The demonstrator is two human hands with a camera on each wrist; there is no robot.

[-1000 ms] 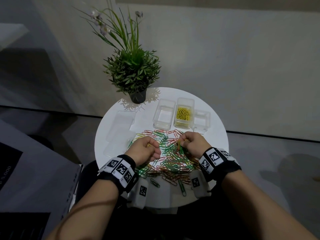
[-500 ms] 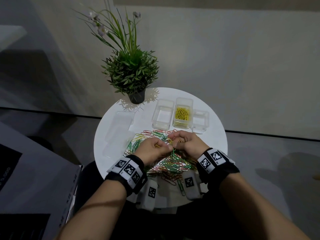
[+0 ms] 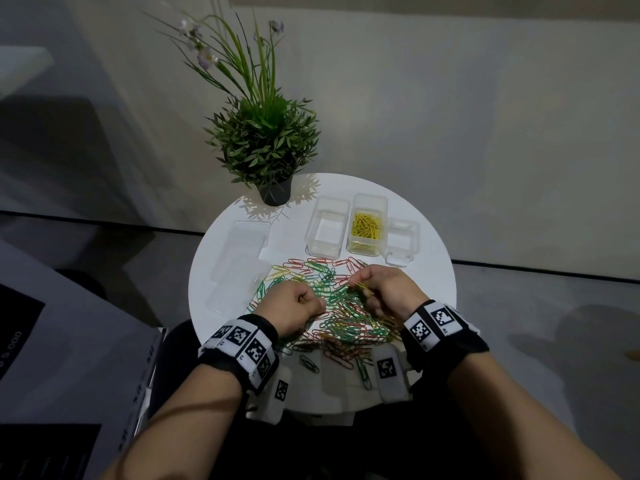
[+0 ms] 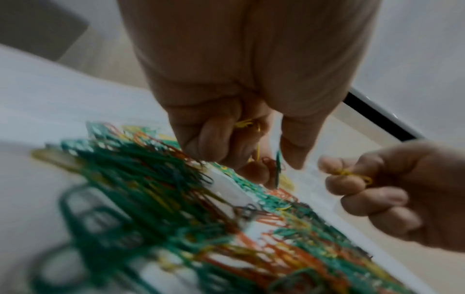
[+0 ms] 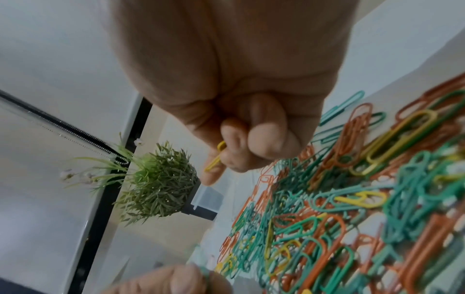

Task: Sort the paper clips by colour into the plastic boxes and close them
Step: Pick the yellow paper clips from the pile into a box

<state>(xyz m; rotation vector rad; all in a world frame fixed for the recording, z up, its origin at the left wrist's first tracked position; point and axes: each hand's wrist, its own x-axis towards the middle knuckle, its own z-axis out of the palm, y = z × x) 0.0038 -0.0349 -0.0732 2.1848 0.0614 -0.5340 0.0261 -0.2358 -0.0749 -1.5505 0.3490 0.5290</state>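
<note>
A round white table (image 3: 433, 282) stands near a pale wall (image 3: 450, 98). A dark strip (image 3: 540, 270) runs along the base of the wall where it meets the grey floor (image 3: 554, 341). A second wall section (image 3: 86, 81) on the left lies in deep shadow. The table top is lit more brightly than the surrounding room, which is dim. A potted plant (image 3: 263, 147) in a dark pot (image 3: 275, 192) stands at the far edge of the table, with long thin stems bearing small pale flowers (image 3: 204, 60). It casts a fine leaf shadow on the table top. A dark box-shaped object (image 3: 52, 358) occupies the lower left; its nature cannot be determined.
</note>
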